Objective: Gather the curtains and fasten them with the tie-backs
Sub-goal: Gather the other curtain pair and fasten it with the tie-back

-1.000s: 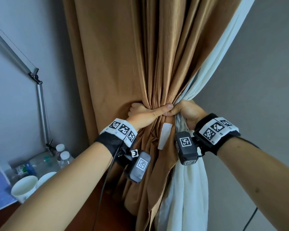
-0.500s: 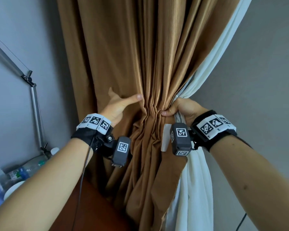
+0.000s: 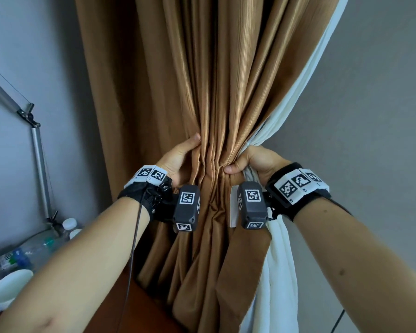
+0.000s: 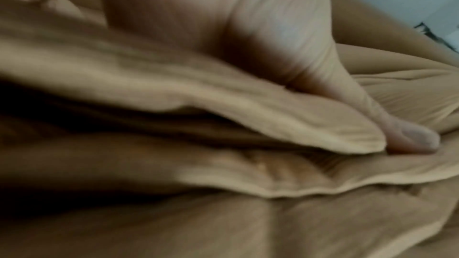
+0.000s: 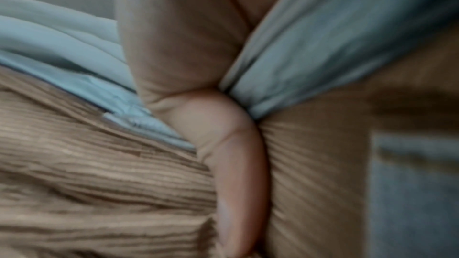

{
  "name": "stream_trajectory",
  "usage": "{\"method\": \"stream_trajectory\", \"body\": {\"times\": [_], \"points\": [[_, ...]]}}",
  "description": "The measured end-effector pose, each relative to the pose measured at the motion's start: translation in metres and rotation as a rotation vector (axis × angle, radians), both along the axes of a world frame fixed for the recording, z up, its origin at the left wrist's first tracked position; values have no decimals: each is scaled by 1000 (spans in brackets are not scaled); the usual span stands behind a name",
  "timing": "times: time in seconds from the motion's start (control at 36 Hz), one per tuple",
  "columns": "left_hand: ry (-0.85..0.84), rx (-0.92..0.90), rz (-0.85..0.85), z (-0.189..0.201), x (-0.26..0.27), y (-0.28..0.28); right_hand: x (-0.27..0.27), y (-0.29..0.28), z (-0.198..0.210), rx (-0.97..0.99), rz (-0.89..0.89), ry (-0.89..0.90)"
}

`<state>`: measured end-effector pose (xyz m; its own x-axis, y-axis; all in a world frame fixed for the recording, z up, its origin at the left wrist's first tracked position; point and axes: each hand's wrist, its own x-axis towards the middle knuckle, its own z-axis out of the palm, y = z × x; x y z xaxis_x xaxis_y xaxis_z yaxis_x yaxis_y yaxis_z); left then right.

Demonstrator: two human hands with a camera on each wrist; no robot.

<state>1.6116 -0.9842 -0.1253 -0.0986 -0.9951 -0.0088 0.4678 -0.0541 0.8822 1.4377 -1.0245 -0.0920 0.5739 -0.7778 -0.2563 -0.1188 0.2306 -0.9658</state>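
Observation:
A brown curtain (image 3: 214, 92) hangs in the middle, bunched into tight pleats at hand height. A white sheer curtain (image 3: 281, 248) hangs along its right edge. My left hand (image 3: 185, 155) holds the bunch from the left, thumb in front and fingers hidden behind the cloth. In the left wrist view the thumb (image 4: 407, 138) presses on a brown fold (image 4: 223, 93). My right hand (image 3: 245, 162) grips the bunch from the right. Its thumb (image 5: 238, 164) lies between the brown cloth (image 5: 99, 174) and the white cloth (image 5: 323, 46). A white strip (image 3: 233, 212) hangs below it, half hidden.
A metal lamp arm (image 3: 37, 164) stands at the left against the grey wall. Below it are plastic bottles (image 3: 69, 224) and a white cup (image 3: 10, 287) beside a brown wooden desk (image 3: 139, 308). A bare grey wall (image 3: 370, 116) lies to the right.
My left hand let go of the bunch, swung out to the left with fingers spread, and has come back onto the curtain's left side. My right hand kept its grip.

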Motion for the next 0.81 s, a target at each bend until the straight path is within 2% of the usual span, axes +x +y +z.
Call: {"method": "stream_trajectory", "body": {"times": [0.19, 0.33, 0.44, 0.53, 0.61, 0.72, 0.81], "points": [[-129, -27, -107, 5, 3, 5, 4, 1, 3, -3, 41, 16], [-158, -41, -5, 5, 9, 7, 13, 5, 2, -28, -77, 14], [-246, -74, 187, 9, 11, 12, 14, -2, -2, -63, -144, -7], [-397, -120, 287, 8, 9, 20, 14, 2, -2, -91, -198, -28], [-592, -170, 282, 1, 1, 29, 15, 5, -3, -106, -228, -30], [-743, -241, 278, -8, -8, 26, 15, 12, -4, -179, -171, -41], [-820, -270, 365, -17, -13, 17, 8, 18, -10, -221, 21, -112]]}}
